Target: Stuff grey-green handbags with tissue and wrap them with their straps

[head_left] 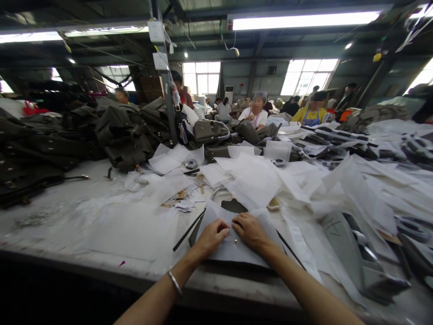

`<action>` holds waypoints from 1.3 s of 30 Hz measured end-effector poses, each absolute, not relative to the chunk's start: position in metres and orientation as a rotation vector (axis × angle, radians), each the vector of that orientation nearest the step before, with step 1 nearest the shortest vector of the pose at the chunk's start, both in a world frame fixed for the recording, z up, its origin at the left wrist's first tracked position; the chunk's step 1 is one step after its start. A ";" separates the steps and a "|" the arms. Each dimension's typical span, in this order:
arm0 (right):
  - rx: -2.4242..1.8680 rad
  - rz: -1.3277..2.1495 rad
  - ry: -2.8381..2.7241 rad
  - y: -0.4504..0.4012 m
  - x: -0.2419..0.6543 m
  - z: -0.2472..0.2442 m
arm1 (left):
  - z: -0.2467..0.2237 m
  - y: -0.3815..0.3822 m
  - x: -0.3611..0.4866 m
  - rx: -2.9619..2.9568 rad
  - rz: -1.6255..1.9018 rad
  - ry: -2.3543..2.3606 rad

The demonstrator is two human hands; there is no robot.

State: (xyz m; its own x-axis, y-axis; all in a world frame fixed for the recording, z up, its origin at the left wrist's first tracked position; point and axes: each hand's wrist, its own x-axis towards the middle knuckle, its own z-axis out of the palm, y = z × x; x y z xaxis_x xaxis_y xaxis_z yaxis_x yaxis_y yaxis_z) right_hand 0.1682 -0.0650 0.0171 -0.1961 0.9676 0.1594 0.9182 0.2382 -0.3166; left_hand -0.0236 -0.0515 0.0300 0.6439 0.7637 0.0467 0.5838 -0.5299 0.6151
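A white paper sheet (250,253) is spread over a dark grey-green handbag (233,205) lying at the table's front edge. A small gold-coloured metal fitting (236,242) shows at the sheet's middle. My left hand (212,235), fingers curled and closed, pinches the sheet near its upper left part. Just beside it, my right hand (249,228) lies on the paper with its fingers stretched forward, holding nothing. Dark straps (189,230) stick out at the bag's sides, and a wrapped handle (219,191) rises behind it.
Loose white sheets (253,180) heap up behind and to the right. Another grey-green bag (352,253) lies at right. Dark bags (125,131) pile up at left beside a metal post (169,99). Several people sit or stand beyond the table (128,234).
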 end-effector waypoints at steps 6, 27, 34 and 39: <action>-1.723 0.040 -2.204 -0.069 0.169 0.009 | 0.036 -0.025 0.016 2.549 0.233 1.077; -2.013 -0.058 -2.060 -0.066 0.170 0.016 | 0.006 -0.027 0.024 2.770 0.560 1.494; -2.023 0.081 -2.151 -0.052 0.177 0.012 | 0.005 -0.026 0.022 2.746 0.597 1.495; -1.932 0.085 -2.173 -0.048 0.184 0.000 | 0.003 -0.024 0.022 2.747 0.492 1.518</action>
State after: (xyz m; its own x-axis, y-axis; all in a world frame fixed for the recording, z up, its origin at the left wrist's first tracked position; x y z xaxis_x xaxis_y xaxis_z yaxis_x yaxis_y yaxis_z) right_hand 0.1843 -0.0481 0.0004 -0.1024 0.9857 0.1339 0.9722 0.1277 -0.1965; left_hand 0.0219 -0.0245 0.0035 0.4956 0.8206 0.2845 0.8316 -0.5429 0.1170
